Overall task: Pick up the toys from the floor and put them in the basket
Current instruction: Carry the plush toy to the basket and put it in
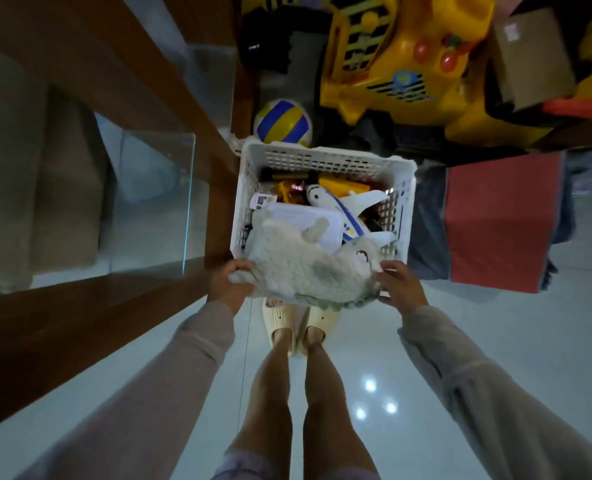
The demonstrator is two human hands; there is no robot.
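Both grips pinch the plush toy (pixel 305 268): your left hand (pixel 230 284) and right hand (pixel 400 284) hold its ends over the near rim of the white basket (pixel 322 157), spreading it to settle atop the toy airplane (pixel 346 209).

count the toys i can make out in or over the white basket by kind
plush toy, held by left hand and right hand over the near rim of the basket: 1
toy airplane: 1
clear plastic box: 1
yellow plastic toy: 1
other pieces underneath: too hidden to count
total told apart: 4
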